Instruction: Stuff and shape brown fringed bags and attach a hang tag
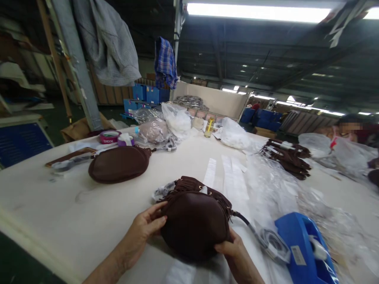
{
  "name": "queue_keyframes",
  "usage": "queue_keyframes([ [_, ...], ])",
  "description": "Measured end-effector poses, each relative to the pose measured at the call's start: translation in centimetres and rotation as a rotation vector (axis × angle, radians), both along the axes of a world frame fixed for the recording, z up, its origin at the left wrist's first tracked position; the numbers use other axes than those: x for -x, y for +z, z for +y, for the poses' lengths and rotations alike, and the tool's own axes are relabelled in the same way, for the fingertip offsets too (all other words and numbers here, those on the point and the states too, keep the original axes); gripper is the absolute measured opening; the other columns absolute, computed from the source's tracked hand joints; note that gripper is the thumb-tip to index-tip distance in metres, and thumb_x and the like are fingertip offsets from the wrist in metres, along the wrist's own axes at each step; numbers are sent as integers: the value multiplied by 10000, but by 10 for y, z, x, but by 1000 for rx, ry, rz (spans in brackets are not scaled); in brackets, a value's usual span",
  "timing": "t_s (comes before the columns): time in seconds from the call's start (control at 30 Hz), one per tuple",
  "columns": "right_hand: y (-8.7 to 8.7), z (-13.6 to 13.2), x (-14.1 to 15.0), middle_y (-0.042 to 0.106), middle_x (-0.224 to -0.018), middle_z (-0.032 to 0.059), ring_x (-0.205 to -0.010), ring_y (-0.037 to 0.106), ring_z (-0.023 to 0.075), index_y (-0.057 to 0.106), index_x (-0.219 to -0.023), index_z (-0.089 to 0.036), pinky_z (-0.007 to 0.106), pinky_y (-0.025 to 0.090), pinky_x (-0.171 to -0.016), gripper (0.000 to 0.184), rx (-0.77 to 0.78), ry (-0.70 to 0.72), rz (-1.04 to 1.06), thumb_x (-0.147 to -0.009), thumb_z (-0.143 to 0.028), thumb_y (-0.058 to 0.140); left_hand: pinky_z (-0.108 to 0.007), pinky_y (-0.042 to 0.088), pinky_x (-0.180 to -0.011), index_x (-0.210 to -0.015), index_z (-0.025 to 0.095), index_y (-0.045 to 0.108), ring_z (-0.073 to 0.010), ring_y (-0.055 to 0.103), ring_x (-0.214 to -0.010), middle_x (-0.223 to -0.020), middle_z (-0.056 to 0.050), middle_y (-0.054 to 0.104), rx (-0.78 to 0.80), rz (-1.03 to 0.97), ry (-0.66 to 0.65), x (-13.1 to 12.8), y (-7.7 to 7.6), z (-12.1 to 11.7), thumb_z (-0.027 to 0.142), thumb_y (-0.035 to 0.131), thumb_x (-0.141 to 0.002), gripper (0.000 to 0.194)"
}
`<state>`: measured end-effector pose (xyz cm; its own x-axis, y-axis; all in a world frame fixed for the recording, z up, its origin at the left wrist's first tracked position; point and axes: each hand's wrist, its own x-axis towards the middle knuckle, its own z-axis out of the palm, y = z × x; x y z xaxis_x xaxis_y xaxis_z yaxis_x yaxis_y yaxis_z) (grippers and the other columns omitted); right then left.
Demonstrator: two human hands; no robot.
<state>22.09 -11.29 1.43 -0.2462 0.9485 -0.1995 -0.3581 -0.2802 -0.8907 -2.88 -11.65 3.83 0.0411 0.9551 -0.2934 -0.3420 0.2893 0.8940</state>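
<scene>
A dark brown bag (194,225), rounded like a wide oval, is held from both sides at the near edge of the pale table (183,157), its smooth, plain panel tilted up; whether its lower edge touches the tabletop cannot be told. Behind the upper rim shows a band of thin brown fringe (186,184), its strands hanging at both ends. Two small gold-coloured eyelets (210,193) sit near the top, with a scrap of white (203,190) between them. From the right side runs a dark strap (244,217), leading into a coil in greyish wrapping (275,244). More crumpled, clear wrapping (162,191) pokes out at the upper left.
</scene>
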Motion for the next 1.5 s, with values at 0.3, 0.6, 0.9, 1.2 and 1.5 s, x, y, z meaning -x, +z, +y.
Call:
queue_keyframes([
  [0.3,9,0,-16,657,-1035,78,-956,589,254,615,-1092,-193,357,443,-821,487,82,-27,167,-628,-303,712,-265,424,-734,-933,161,654,-193,565,-828,-879,-51,677,-131,-54,-22,-4,3,16,206,810,-425,533],
  [0.6,4,7,-14,665,-1021,83,-886,617,225,639,-1031,-188,319,460,-776,423,74,-40,130,-647,-341,730,-221,397,-604,-697,141,629,-125,533,-635,-658,14,622,-59,-87,131,-16,7,26,169,763,-386,340],
  [0.9,16,11,-2,687,-880,62,-800,618,199,652,-956,-143,297,437,-744,426,4,-9,145,-552,-235,749,-206,386,-532,-618,132,560,-116,508,-552,-563,28,590,13,38,238,-13,6,40,195,751,-338,345],
  [1.2,12,15,4,645,-762,-13,-720,539,166,632,-820,-168,261,425,-663,292,-163,-352,-249,-534,-190,688,-222,323,-539,-603,169,515,-128,430,-582,-564,59,475,-160,512,271,-5,-20,48,338,697,-430,303],
  [1.5,-10,13,1,647,-829,2,-785,544,193,599,-892,-169,279,424,-701,333,-143,-340,-329,-579,-235,691,-223,384,-585,-673,181,536,-148,482,-652,-651,41,521,-243,473,118,-3,-20,45,329,710,-474,303],
])
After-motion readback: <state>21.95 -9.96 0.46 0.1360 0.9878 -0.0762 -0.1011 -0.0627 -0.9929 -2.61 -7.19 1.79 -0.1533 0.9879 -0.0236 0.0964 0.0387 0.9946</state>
